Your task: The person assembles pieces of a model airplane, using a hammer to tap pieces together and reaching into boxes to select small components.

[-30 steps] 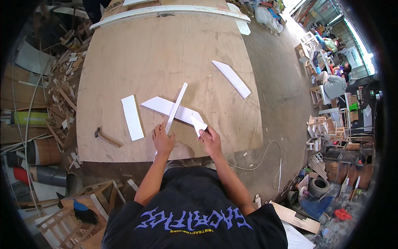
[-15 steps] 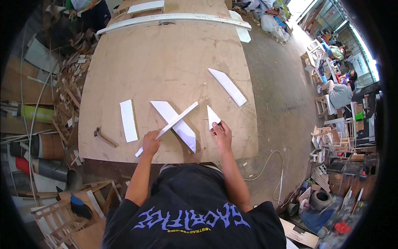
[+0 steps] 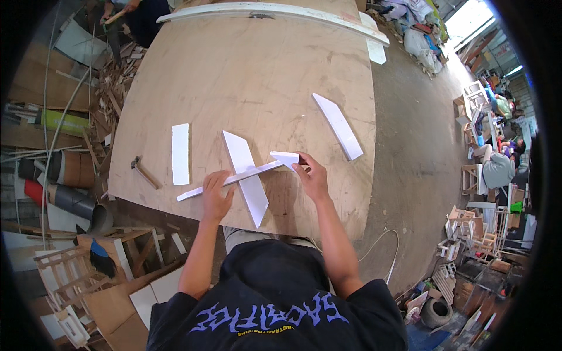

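In the middle of the frame, the left hand [image 3: 218, 196] had its fingers and thumb closed across a narrow white strip [image 3: 255, 171], which crossed over a slant-ended white board [image 3: 253, 193]. The right hand [image 3: 312, 177] pinched a small white wedge [image 3: 285, 157] at the strip's right end; contact between them could not be told. A hammer [image 3: 145, 174] lay left on the plywood table [image 3: 246, 76].

Black T-shirt [image 3: 269, 266], purple lettering [image 3: 275, 313], light trousers [image 3: 236, 238]
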`<state>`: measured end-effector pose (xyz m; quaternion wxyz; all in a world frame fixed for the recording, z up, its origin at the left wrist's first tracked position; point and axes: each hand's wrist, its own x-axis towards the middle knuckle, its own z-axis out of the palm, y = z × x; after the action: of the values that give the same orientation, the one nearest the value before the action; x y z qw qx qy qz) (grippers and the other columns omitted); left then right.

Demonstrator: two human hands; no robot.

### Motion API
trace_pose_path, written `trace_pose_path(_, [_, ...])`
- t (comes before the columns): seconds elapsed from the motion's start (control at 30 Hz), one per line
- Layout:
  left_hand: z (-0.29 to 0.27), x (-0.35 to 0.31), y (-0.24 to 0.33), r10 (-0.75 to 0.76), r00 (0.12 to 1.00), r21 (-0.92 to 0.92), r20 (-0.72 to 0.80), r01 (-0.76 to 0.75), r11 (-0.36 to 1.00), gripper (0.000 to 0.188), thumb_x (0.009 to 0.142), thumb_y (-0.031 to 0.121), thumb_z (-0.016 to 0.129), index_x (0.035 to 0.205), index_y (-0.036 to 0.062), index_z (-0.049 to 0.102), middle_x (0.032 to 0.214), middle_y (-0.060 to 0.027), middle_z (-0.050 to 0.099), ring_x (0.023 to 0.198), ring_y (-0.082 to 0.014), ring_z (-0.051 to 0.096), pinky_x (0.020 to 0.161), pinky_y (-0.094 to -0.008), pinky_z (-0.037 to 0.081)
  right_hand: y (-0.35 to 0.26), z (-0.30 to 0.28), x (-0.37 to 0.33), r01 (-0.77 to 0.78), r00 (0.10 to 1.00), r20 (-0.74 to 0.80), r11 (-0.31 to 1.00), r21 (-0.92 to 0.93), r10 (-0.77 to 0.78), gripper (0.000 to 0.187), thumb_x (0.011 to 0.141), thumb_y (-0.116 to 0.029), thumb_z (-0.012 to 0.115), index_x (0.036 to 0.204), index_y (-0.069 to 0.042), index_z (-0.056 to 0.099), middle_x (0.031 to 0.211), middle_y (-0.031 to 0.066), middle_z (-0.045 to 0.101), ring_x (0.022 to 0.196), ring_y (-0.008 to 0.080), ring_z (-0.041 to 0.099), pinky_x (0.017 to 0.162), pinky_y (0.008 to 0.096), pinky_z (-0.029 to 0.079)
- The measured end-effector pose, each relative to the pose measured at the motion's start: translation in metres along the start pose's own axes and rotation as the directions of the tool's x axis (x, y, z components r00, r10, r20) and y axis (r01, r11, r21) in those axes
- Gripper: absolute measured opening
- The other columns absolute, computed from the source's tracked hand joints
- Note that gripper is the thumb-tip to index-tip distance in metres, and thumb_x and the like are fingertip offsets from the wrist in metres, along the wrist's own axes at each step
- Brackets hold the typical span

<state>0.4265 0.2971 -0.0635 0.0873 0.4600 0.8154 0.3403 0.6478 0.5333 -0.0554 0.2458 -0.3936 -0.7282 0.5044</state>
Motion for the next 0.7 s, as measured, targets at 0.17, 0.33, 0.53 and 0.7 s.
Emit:
trace_pose_path(0.17, [0.036,0.005,0.058,-0.22,0.973,-0.514,0.066,0.222,0.828,0.054,0.088,0.0,0.077,0.14,0.0097,0.069,0.137,-0.0146,0.067,0.135,-0.0346,0.059,0.106,-0.044,0.053,-0.001,0.002,-0.002,-0.248,0.952,0.262,0.901,0.356,0.158,0.034,0.102,-0.022,0.076,0.131,-0.005,0.072,0.103,0.0051,0.074,0.081,0.0113,0.068,0.066,0.0252,0.049])
trace_pose_path(0.33, [0.058,0.024,0.081,0.121,0.989,-0.142,-0.084,-0.133,0.981,0.041,0.087,0.001,0.078,0.127,0.0069,0.073,0.124,-0.013,0.07,0.112,-0.0338,0.068,0.099,-0.0439,0.055,-0.006,-0.003,-0.005,-0.468,0.867,0.379,0.79,0.397,0.323,0.033,0.103,-0.019,0.073,0.13,-0.001,0.072,0.106,0.0072,0.073,0.083,0.0131,0.07,0.069,0.0265,0.051])
trace_pose_path(0.53, [0.099,0.038,0.064,0.124,0.979,-0.167,-0.16,-0.151,0.974,0.029,0.087,0.001,0.076,0.116,0.004,0.073,0.112,-0.0132,0.072,0.107,-0.035,0.067,0.092,-0.0448,0.055,0.023,-0.001,0.013,-0.498,0.864,0.385,0.668,0.553,0.325,0.036,0.103,-0.017,0.07,0.134,0.001,0.07,0.114,0.0071,0.073,0.095,0.0146,0.07,0.078,0.0286,0.055])
trace_pose_path(0.7, [0.11,0.047,0.059,0.167,0.976,-0.094,-0.142,-0.181,0.979,0.029,0.087,0.0,0.075,0.116,0.0033,0.074,0.109,-0.0119,0.072,0.105,-0.0348,0.067,0.09,-0.0449,0.055,0.021,-0.01,0.023,-0.075,0.96,0.278,0.987,0.143,0.032,0.043,0.096,-0.002,0.072,0.139,-0.006,0.069,0.113,0.0057,0.075,0.095,0.0137,0.068,0.079,0.0288,0.053])
